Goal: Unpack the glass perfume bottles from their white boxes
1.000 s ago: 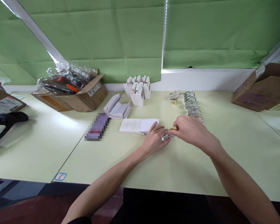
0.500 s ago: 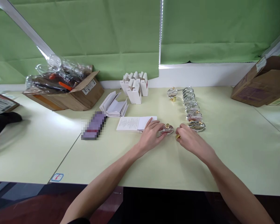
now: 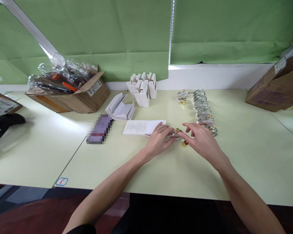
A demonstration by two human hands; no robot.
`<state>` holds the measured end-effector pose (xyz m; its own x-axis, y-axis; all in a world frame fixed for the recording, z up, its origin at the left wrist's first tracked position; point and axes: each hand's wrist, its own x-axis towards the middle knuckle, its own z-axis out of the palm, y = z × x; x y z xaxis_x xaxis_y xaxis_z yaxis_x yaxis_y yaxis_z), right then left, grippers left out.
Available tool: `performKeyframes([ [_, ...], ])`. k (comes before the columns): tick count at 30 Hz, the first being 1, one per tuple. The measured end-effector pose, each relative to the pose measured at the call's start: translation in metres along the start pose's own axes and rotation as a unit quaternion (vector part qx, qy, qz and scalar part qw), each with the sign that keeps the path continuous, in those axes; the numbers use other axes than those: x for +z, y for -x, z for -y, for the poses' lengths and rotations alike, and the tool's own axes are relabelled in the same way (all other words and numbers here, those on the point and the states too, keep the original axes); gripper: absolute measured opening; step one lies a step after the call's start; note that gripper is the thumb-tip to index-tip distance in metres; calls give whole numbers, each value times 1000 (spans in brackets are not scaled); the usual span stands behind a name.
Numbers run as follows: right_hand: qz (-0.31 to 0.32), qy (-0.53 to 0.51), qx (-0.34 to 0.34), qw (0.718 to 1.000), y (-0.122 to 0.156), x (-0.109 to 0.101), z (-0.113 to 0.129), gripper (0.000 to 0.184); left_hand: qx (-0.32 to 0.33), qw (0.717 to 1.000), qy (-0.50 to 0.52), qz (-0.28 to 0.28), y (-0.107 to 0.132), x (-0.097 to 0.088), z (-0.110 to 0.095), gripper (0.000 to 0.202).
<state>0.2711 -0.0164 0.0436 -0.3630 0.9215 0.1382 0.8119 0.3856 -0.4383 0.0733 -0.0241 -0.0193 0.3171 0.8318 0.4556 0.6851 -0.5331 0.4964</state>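
Note:
A clear glass perfume bottle (image 3: pixel 175 135) with a gold top lies on the table, and the fingers of my left hand (image 3: pixel 158 138) close round its left side. Just right of it, my right hand (image 3: pixel 199 138) hovers with its fingers apart. Its fingertips are close to the bottle's gold top; whether they touch it I cannot tell. Under these fingers a loose gold cap (image 3: pixel 185 144) rests on the table. A printed white leaflet or flat carton (image 3: pixel 136 127) lies left of my left hand, partly covered by its fingers. Beyond my right hand runs a row of similar glass bottles (image 3: pixel 200 105).
Another glass bottle (image 3: pixel 182 95) with a gold cap beside it stands farther back. White cartons (image 3: pixel 143 92) stand upright near the wall, with folded white sheets (image 3: pixel 122 109) before them. A pixelated purple object (image 3: pixel 100 129) lies left. Cardboard boxes (image 3: pixel 85 97) flank the table.
My right hand has let go of the gold cap, which now lies on the table, and has moved up and left towards the bottle's top. My left hand stays at the bottle.

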Motion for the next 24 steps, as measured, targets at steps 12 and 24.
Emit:
performKeyframes([
  [12,-88,-72,-106,988,-8,1,17,21,-3,1000,-6,6,-2,2,1,14],
  [24,116,218,-155,957,19,32,19,31,-6,999,-28,16,0,1,3,25],
])
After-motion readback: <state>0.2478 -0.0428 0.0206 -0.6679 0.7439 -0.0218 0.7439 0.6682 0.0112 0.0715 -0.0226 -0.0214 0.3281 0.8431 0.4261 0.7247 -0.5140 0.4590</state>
